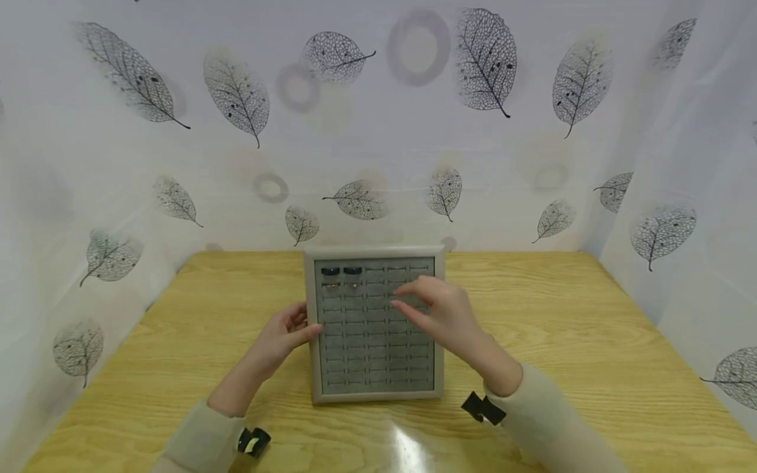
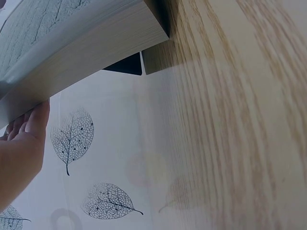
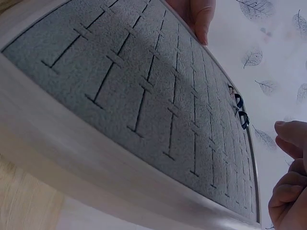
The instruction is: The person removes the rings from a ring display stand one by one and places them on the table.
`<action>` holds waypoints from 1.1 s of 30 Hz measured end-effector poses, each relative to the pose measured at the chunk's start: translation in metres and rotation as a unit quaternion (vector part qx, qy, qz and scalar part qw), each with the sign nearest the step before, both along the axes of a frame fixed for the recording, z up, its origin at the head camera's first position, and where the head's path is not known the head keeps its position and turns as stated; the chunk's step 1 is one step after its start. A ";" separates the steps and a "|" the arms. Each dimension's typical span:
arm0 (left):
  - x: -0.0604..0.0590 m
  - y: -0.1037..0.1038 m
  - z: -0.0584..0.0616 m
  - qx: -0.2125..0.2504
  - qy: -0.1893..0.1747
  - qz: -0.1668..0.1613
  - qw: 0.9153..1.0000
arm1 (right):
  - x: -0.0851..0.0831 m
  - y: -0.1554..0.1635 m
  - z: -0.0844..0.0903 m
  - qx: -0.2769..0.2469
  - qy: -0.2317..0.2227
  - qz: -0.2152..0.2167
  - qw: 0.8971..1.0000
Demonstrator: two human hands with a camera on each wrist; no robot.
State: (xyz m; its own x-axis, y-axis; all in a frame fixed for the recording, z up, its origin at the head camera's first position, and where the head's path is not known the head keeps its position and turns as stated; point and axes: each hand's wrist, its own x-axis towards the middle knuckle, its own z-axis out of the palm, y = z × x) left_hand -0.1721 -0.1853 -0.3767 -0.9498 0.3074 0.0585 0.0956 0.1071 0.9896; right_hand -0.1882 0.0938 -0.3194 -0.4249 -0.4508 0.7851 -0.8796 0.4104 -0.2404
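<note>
Pale wood grain runs across the desk (image 1: 562, 341), which fills the lower half of the head view, and behind it we see a white curtain (image 1: 378, 131) printed with dark skeleton leaves, wrapping the upper half and both sides of the frame. At the centre of the head view lies a square ring display tray (image 1: 374, 252) with a light frame and a grey felt inset cut into rows of slots; it sits flat on the desk. Our left hand (image 1: 290, 334), just left of centre, rests against the tray's left edge with fingers nearly straight, the fingertips touching the frame; in the left wrist view those fingertips (image 2: 33, 122) press the pale side wall of the tray at the left of the frame. Our right hand (image 1: 440, 309), right of centre, hovers over the upper right part of the felt with the fingers loosely curled and pointing toward the left; we cannot tell whether anything is pinched between them, and in the right wrist view the fingers (image 3: 290, 191) at the lower right corner look curled and empty. Smallest of all, two dark rings (image 1: 341, 270) sit side by side in the top row of slots at the tray's upper left, with two paler rings (image 1: 342, 285) just below them.
</note>
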 end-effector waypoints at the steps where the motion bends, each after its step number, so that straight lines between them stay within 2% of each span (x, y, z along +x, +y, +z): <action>1: 0.000 0.000 0.000 -0.001 0.001 0.000 1.000 | -0.001 -0.003 0.001 0.000 0.003 -0.001 1.000; 12: 0.001 -0.001 0.002 -0.006 0.005 -0.002 1.000 | -0.015 -0.027 0.008 0.003 0.045 -0.004 0.999; 18: 0.002 0.000 0.003 -0.008 -0.001 -0.004 1.000 | -0.021 -0.034 0.008 0.009 0.057 -0.034 0.998; 23: 0.001 0.000 0.003 -0.007 -0.003 -0.006 1.000 | -0.023 -0.040 0.010 0.037 0.070 -0.065 0.995; 33: 0.001 -0.001 0.002 0.003 0.000 -0.011 1.000 | -0.027 -0.053 0.015 0.071 0.125 -0.085 0.986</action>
State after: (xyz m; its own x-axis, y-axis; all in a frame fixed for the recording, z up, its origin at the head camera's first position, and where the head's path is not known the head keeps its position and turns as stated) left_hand -0.1712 -0.1862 -0.3744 -0.9426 0.3285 0.0600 0.0972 0.0982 0.9904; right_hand -0.2154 0.0407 -0.3048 -0.3061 -0.5026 0.8085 -0.8192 0.5717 0.0452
